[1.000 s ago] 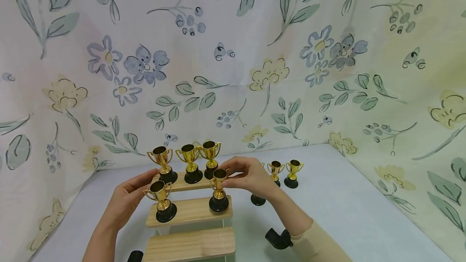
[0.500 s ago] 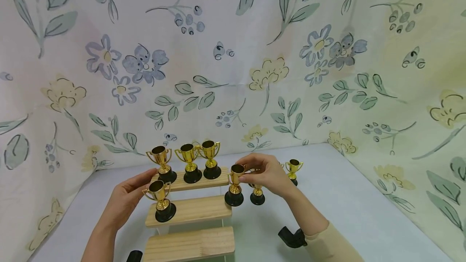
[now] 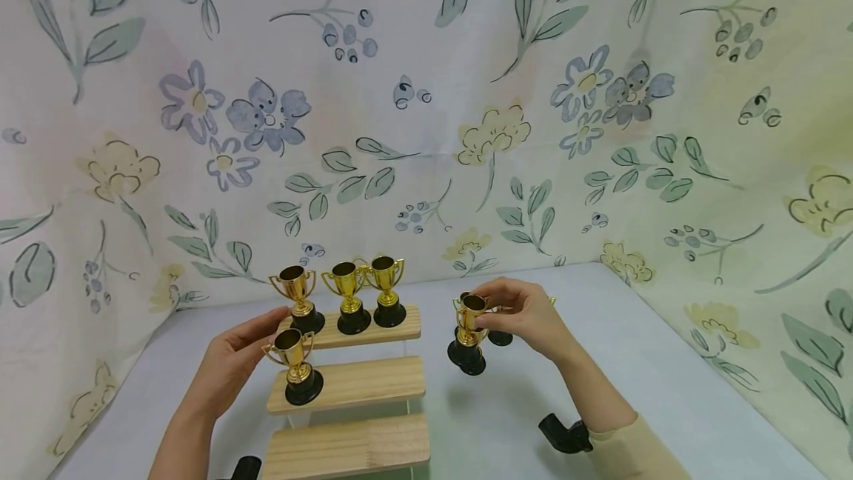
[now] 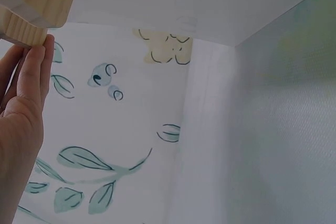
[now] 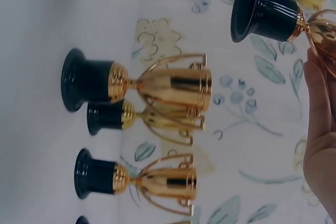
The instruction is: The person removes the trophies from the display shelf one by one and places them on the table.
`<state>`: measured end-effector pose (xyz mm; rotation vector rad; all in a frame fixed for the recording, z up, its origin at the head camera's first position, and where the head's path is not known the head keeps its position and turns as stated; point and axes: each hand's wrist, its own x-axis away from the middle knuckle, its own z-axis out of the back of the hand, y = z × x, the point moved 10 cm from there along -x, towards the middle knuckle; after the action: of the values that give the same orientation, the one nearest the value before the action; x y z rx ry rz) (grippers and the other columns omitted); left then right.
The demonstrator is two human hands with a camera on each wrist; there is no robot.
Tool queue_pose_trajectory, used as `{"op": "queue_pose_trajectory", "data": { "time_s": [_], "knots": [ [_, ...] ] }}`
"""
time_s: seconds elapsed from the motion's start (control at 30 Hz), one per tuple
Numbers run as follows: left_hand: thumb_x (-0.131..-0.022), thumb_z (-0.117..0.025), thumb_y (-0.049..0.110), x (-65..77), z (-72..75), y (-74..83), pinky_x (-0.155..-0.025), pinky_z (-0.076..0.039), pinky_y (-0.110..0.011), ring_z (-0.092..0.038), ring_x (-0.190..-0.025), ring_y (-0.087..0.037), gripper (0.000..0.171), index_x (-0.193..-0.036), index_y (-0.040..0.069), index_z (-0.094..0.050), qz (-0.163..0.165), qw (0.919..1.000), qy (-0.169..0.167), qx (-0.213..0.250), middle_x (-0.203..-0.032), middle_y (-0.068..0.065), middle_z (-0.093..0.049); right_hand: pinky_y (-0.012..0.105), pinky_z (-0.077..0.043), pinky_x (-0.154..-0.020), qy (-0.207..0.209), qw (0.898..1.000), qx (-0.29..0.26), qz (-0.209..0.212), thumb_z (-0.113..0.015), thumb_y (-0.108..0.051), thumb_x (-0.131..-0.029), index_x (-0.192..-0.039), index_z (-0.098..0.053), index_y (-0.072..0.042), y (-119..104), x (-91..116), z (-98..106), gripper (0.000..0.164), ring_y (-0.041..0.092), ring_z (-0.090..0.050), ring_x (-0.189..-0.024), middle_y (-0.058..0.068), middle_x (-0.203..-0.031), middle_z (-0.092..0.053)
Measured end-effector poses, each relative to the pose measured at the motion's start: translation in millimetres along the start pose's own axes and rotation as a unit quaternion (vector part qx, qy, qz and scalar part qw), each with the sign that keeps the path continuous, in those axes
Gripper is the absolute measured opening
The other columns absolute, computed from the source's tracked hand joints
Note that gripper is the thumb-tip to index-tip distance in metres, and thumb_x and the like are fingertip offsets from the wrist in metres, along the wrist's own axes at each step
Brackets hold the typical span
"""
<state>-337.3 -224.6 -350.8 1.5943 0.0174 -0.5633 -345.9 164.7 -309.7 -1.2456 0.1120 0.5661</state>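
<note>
My right hand (image 3: 526, 317) pinches a small gold trophy cup (image 3: 470, 312) by its bowl, right of a tiered wooden stand. Its black base (image 5: 273, 14) hangs free of the table in the right wrist view. Behind it stands another trophy, largely covered in the head view. My left hand (image 3: 233, 361) is at the stand's left side. In the left wrist view its straight fingers (image 4: 32, 72) touch the end of a wooden plank (image 4: 23, 30). One trophy (image 3: 300, 369) stands at the left of the middle shelf (image 3: 366, 384). The top shelf (image 3: 400, 332) carries three trophies (image 3: 349, 295).
The lowest shelf (image 3: 346, 447) lies nearest me. In the right wrist view several trophies (image 5: 168, 85) stand on the white table (image 3: 666, 376); my right hand partly hides them in the head view. A floral cloth (image 3: 426, 132) hangs behind. A black fitting (image 3: 565, 434) is on my right wrist.
My right hand has lifted the trophy from the right end of the middle shelf and carried it right, over the table. My left hand stays at the stand.
</note>
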Motion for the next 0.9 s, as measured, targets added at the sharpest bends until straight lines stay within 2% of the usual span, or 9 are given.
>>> {"op": "queue_pose_trajectory", "data": {
  "time_s": [0.17,0.3,0.67,0.9],
  "knots": [
    [-0.102,-0.042,-0.004,-1.6,0.5,-0.6,-0.100,-0.046,-0.005,-0.055,-0.123,0.011,0.045,-0.146,0.003,-0.047,0.004,1.0000,0.002,-0.003,-0.133,0.023,-0.061,0.030,-0.062,-0.070,0.019,0.999,0.026,-0.013,-0.079,-0.013,-0.083,-0.114,-0.070,-0.008,9.6,7.0,19.9,0.034,0.011,-0.072,-0.079,-0.010,-0.091,-0.073],
    [-0.102,-0.043,-0.004,-1.6,0.3,-0.3,-0.100,-0.046,-0.005,-0.055,-0.124,0.010,0.045,-0.146,0.003,-0.047,0.002,1.0000,0.000,-0.001,-0.134,0.022,-0.061,0.029,-0.061,-0.068,0.021,0.999,0.037,-0.022,-0.079,-0.013,-0.083,-0.114,-0.070,-0.008,19.7,10.6,30.6,0.033,0.013,-0.072,-0.082,-0.013,-0.094,-0.073],
    [-0.101,-0.042,-0.006,-0.2,-1.0,-2.0,-0.100,-0.046,-0.005,-0.055,-0.124,0.010,0.045,-0.145,0.006,-0.050,-0.005,0.9999,-0.003,0.009,-0.134,0.021,-0.061,0.029,-0.062,-0.075,0.039,0.996,0.050,-0.061,-0.079,-0.018,-0.084,-0.117,-0.069,-0.006,48.7,15.6,59.0,0.037,0.006,-0.070,-0.088,-0.018,-0.100,-0.072],
    [-0.101,-0.042,-0.006,-0.9,-0.3,-0.6,-0.100,-0.047,-0.006,-0.056,-0.123,0.009,0.046,-0.144,0.006,-0.051,-0.009,0.9999,-0.002,0.006,-0.134,0.020,-0.062,0.025,-0.059,-0.079,0.055,0.993,0.063,-0.087,-0.079,-0.022,-0.084,-0.117,-0.068,-0.007,66.4,17.9,73.2,0.038,0.006,-0.070,-0.091,-0.018,-0.100,-0.072]
  ]
}}
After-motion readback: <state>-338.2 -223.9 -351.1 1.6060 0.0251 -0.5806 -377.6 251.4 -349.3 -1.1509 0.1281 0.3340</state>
